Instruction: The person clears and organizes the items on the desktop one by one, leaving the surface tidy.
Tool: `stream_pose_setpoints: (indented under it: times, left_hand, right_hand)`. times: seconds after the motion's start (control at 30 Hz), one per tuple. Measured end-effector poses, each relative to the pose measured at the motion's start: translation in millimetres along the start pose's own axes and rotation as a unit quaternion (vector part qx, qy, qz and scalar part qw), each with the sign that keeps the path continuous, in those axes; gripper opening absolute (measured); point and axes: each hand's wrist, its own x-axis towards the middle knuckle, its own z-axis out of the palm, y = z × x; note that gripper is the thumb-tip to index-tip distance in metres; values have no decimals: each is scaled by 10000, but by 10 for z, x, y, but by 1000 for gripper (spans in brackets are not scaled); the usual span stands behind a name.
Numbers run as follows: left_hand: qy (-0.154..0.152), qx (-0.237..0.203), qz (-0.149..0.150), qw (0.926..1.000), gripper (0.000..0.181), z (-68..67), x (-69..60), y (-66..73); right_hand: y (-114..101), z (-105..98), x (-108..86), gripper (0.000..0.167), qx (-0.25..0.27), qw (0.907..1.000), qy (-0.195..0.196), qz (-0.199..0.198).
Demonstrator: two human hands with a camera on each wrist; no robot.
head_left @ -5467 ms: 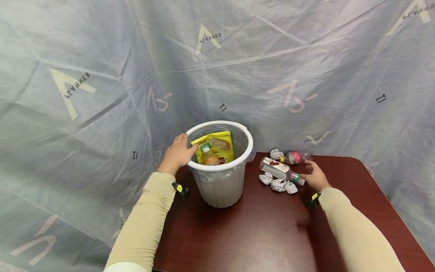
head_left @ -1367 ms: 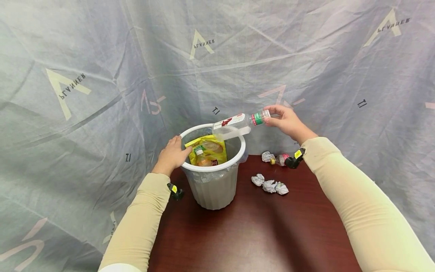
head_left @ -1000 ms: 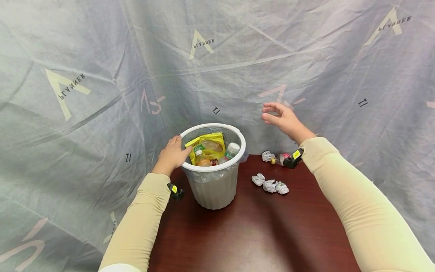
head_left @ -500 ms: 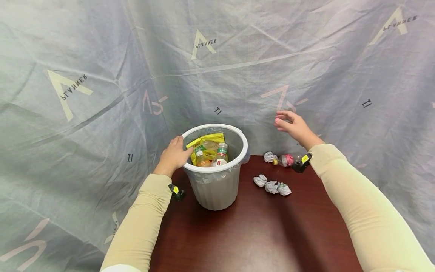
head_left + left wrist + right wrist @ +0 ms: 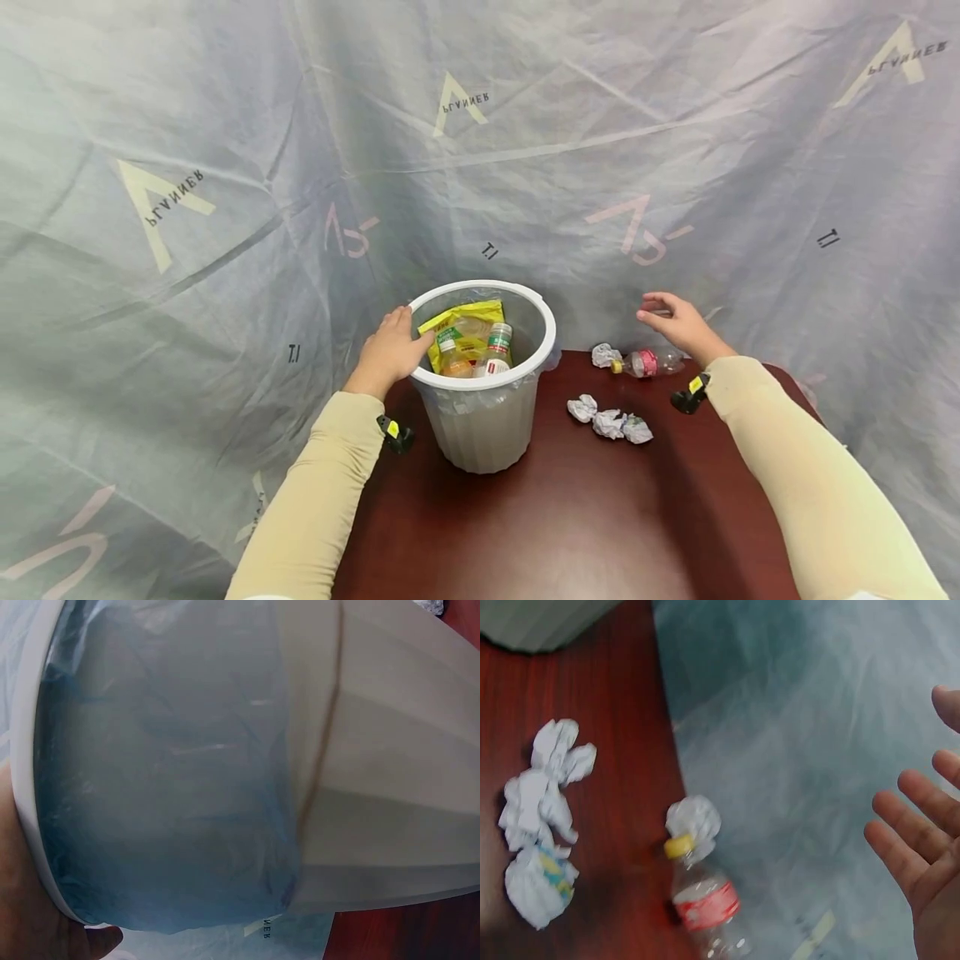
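Note:
My left hand point(image 5: 390, 354) holds the left side of the white rim of a grey trash can point(image 5: 480, 429), thumb over the rim and fingers along the outside. A clear liner hangs over its edge. Inside lie a yellow chip bag point(image 5: 476, 312), a small bottle with orange contents point(image 5: 453, 364) and a clear bottle with a green-and-red neck label point(image 5: 498, 342). My right hand point(image 5: 686, 327), holding nothing, hovers with loosely bent fingers above a clear bottle point(image 5: 647, 363) with a red label and yellow cap, lying on its side.
Crumpled paper balls point(image 5: 607, 423) sit in a row right of the can. Another paper ball point(image 5: 605, 355) lies by the yellow cap. Grey curtain point(image 5: 540, 183) hangs behind the dark red table point(image 5: 592, 517) and along its left side.
My right hand lifted the clear bottle, let it drop into the trash can, then moved back right and down toward the red-labelled bottle. The left hand stays on the rim.

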Motion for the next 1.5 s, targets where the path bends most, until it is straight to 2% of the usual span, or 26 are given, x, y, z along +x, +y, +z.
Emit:
stream_pose_setpoints:
  times: [0.1, 0.27, 0.47, 0.57, 0.73, 0.9, 1.03, 1.17, 1.27, 1.43, 1.5]
  left_hand:
    - [77, -20, 16, 10000, 84, -7, 7, 22]
    - [150, -43, 78, 9998, 84, -39, 11, 59]
    - [213, 18, 125, 9997, 83, -81, 38, 91]
    - [195, 40, 131, 9997, 82, -83, 45, 100]
    - [178, 33, 179, 9997, 81, -53, 40, 67]
    - [220, 51, 152, 9996, 81, -23, 10, -10]
    - [204, 31, 133, 9997, 81, 2, 11, -14]
    - [106, 7, 84, 9999, 81, 33, 14, 2]
    - [157, -35, 72, 9998, 81, 37, 12, 7]
    - [248, -7, 99, 9996, 79, 27, 17, 7]
    - [231, 4, 68, 9997, 79, 24, 17, 1]
  right_hand:
    - [168, -17, 3, 64, -134, 9998, 23, 168]
    - [394, -58, 45, 70, -424, 9988, 95, 218]
    - [607, -88, 125, 79, -942, 9948, -90, 371]
    - [734, -60, 160, 74, -1243, 9916, -174, 317]
    - [986, 108, 231, 63, -1974, 9800, -237, 115]
    - [1169, 386, 279, 68, -2492, 9676, -403, -74]
    - [1297, 546, 240, 66, -2882, 9567, -271, -319]
    - [1391, 624, 166, 68, -2957, 9541, -448, -154]
    - [1467, 663, 156, 72, -2890, 9556, -575, -38]
    - [1616, 706, 223, 73, -2946, 9541, -534, -28]
    - [1663, 719, 261, 74, -3090, 9498, -498, -30]
